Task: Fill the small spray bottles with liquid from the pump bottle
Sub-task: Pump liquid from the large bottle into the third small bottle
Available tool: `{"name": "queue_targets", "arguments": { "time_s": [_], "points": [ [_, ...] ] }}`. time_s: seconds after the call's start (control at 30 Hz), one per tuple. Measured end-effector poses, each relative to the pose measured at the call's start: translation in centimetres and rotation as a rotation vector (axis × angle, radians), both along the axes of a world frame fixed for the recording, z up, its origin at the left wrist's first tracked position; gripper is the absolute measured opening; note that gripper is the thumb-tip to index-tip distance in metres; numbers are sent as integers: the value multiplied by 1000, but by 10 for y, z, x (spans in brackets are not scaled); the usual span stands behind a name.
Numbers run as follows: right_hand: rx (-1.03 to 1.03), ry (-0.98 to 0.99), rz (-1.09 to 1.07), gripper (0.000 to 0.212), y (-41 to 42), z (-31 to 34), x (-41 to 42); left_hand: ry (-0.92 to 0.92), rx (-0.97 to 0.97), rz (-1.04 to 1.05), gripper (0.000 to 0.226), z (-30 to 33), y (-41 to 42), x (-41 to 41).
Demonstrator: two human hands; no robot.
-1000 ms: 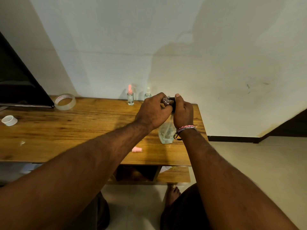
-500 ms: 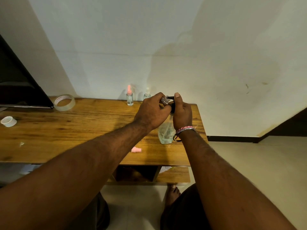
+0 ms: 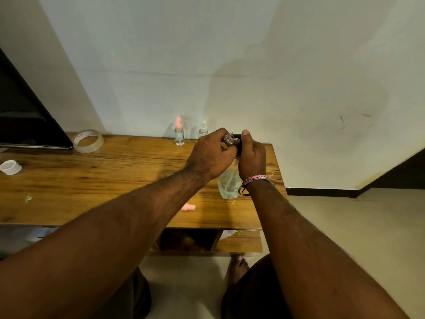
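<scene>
A clear pump bottle (image 3: 227,186) with a black pump head stands on the wooden table (image 3: 92,180) near its right end. My right hand (image 3: 251,155) grips the black pump head, thumb on top. My left hand (image 3: 211,153) holds a small open clear spray bottle (image 3: 228,138) at the pump's nozzle. Two other small spray bottles stand at the back by the wall: one with a pink top (image 3: 179,132), one with a white top (image 3: 203,130). A loose pink cap (image 3: 188,207) lies near the table's front edge.
A roll of clear tape (image 3: 88,141) and a small white ring (image 3: 10,167) lie at the left. A dark screen (image 3: 25,116) leans at the far left. A lower shelf (image 3: 239,241) sits under the table; my foot (image 3: 239,265) is on the tiled floor.
</scene>
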State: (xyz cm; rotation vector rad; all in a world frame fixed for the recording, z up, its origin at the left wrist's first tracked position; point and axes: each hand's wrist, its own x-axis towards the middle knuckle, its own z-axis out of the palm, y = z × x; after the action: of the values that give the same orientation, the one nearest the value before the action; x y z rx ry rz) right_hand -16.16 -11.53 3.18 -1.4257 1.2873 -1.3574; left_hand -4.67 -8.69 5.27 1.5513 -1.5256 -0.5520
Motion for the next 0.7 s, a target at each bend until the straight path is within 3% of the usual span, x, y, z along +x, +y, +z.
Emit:
{"name": "queue_targets", "arguments": {
  "time_s": [0.53, 0.7],
  "points": [
    [-34, 46, -29, 64, -1, 0, 2, -20, 9, -2, 8, 2, -2, 4],
    [-44, 40, -39, 58, -2, 0, 2, -47, 5, -22, 10, 1, -2, 5]
  ]
}}
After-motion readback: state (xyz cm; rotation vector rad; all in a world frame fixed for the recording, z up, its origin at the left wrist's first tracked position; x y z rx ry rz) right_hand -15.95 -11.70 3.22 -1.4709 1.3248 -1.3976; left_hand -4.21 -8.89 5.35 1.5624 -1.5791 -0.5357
